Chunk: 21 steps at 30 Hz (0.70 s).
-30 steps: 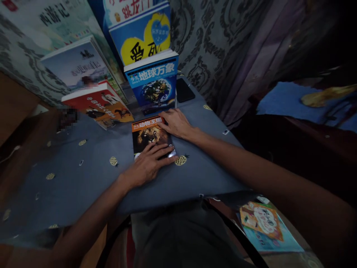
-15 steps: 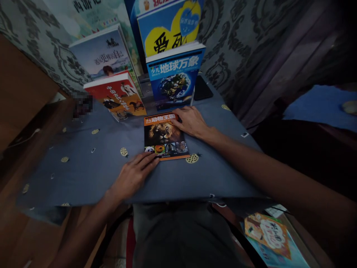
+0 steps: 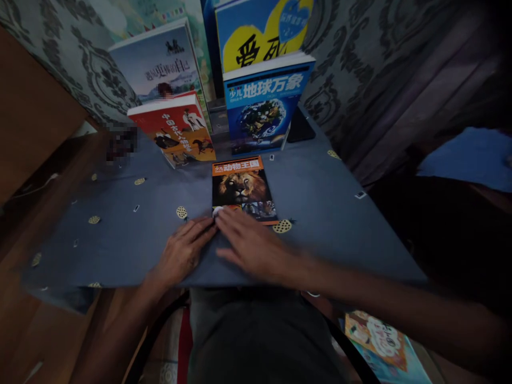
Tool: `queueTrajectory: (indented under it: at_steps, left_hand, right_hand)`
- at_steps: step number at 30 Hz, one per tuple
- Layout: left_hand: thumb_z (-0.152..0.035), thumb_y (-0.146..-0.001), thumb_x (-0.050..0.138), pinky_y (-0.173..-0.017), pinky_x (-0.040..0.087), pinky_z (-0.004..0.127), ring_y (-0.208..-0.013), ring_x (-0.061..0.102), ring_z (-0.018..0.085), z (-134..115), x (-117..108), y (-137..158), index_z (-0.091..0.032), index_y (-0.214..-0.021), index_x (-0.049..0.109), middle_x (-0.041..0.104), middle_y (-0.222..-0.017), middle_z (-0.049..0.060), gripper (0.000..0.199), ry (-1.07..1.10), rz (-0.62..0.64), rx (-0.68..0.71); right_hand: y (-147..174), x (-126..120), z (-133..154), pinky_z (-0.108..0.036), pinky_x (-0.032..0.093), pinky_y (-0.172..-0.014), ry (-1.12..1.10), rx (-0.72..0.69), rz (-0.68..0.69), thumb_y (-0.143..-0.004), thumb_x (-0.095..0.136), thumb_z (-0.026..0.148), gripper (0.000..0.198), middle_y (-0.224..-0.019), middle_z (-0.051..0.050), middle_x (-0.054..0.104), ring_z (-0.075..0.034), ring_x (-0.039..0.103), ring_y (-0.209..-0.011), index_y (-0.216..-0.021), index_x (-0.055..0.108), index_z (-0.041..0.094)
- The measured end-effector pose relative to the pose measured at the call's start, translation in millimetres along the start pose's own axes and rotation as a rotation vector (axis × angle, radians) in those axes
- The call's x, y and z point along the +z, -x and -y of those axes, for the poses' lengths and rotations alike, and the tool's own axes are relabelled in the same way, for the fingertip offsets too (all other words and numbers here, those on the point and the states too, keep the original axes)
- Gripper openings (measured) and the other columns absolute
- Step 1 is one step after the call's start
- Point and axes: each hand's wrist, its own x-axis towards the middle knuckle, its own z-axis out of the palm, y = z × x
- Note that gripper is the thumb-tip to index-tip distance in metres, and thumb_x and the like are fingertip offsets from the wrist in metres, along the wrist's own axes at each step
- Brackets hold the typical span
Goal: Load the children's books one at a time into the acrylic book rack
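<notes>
Lying flat, lion book (image 3: 242, 185), beyond left hand (image 3: 183, 250)

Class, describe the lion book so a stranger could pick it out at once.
Find the grey-blue table. Near its front edge, the left hand and right hand are at the lower left corner of the lion book. It lies flat, showing a lion's face, while the red book and globe book behind it stand.

My left fingers (image 3: 197, 228) rest at the lower left corner of the lion-covered animal book (image 3: 242, 185), flat on the bench (image 3: 320, 213); my blurred right fingers (image 3: 237, 221) overlap that corner. Behind stand a blue Earth book (image 3: 262, 114) and a red-and-orange paperback (image 3: 176, 133).
</notes>
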Motion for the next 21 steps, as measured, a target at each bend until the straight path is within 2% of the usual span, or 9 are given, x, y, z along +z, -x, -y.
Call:
queueTrajectory:
  at_steps: [2, 4, 7, 12, 16, 18, 21]
  left_hand:
    - [-0.005, -0.095, 0.043, -0.102, 0.056, 0.042, -0.123, 0.062, 0.023, 0, -1, 0, -0.025, -0.141, 0.057, 0.067, -0.134, 0.009, 0.052, 0.017, -0.007, 0.009]
    - [-0.005, -0.095, 0.042, -0.102, 0.056, 0.042, -0.123, 0.062, 0.023, 1, -1, 0, -0.025, -0.143, 0.056, 0.067, -0.134, 0.008, 0.053, 0.024, -0.002, 0.013]
    - [-0.006, -0.096, 0.042, -0.102, 0.056, 0.042, -0.122, 0.064, 0.022, 3, 0, -1, -0.028, -0.145, 0.053, 0.068, -0.133, 0.007, 0.055, 0.019, -0.008, 0.019]
    - [-0.006, -0.097, 0.041, -0.1, 0.056, 0.041, -0.121, 0.065, 0.022, 3, 2, -2, -0.027, -0.145, 0.052, 0.069, -0.132, 0.008, 0.054, 0.018, -0.033, 0.032]
    - [-0.006, -0.097, 0.041, -0.101, 0.056, 0.041, -0.124, 0.064, 0.022, 4, 2, -1, -0.027, -0.146, 0.052, 0.068, -0.133, 0.008, 0.054, 0.038, -0.028, 0.034]
    - [-0.007, -0.097, 0.044, -0.1, 0.056, 0.041, -0.124, 0.064, 0.023, 4, 1, -2, -0.026, -0.144, 0.053, 0.069, -0.132, 0.008, 0.052, 0.043, -0.029, 0.037]
    - [-0.007, -0.096, 0.045, -0.1, 0.055, 0.043, -0.122, 0.064, 0.024, 1, -1, -8, -0.023, -0.137, 0.058, 0.071, -0.127, 0.009, 0.046, 0.053, -0.04, 0.037]
  right_hand:
    - [15, 9, 26, -0.052, 0.038, -0.119, -0.032, -0.031, 0.011, -0.097, 0.051, 0.055, 0.075, -0.156, -0.022, 0.045, -0.033, 0.035, -0.15, -0.153, 0.041, 0.007]
    - [25, 13, 34, -0.052, 0.037, -0.121, -0.027, -0.017, 0.02, -0.096, 0.054, 0.056, 0.081, -0.158, -0.024, 0.041, -0.033, 0.03, -0.152, -0.156, 0.035, 0.004]
    - [36, 7, 26, -0.052, 0.037, -0.122, 0.005, 0.01, 0.02, -0.096, 0.056, 0.054, 0.082, -0.158, -0.028, 0.038, -0.035, 0.029, -0.153, -0.154, 0.036, 0.0]
    - [64, -5, 6, -0.052, 0.039, -0.121, 0.069, 0.075, -0.012, -0.096, 0.057, 0.049, 0.082, -0.158, -0.025, 0.039, -0.034, 0.029, -0.152, -0.159, 0.028, 0.005]
    - [86, -10, -4, -0.055, 0.04, -0.119, 0.144, 0.122, -0.044, -0.098, 0.055, 0.046, 0.082, -0.157, -0.027, 0.04, -0.034, 0.03, -0.152, -0.16, 0.022, 0.004]
    - [92, -13, -7, -0.055, 0.041, -0.118, 0.194, 0.128, -0.041, -0.1, 0.052, 0.044, 0.077, -0.156, -0.027, 0.043, -0.034, 0.033, -0.151, -0.159, 0.024, 0.002]
    - [92, -18, -9, -0.052, 0.043, -0.117, 0.28, 0.109, -0.041, -0.103, 0.047, 0.043, 0.066, -0.152, -0.026, 0.049, -0.034, 0.042, -0.146, -0.15, 0.04, -0.001]
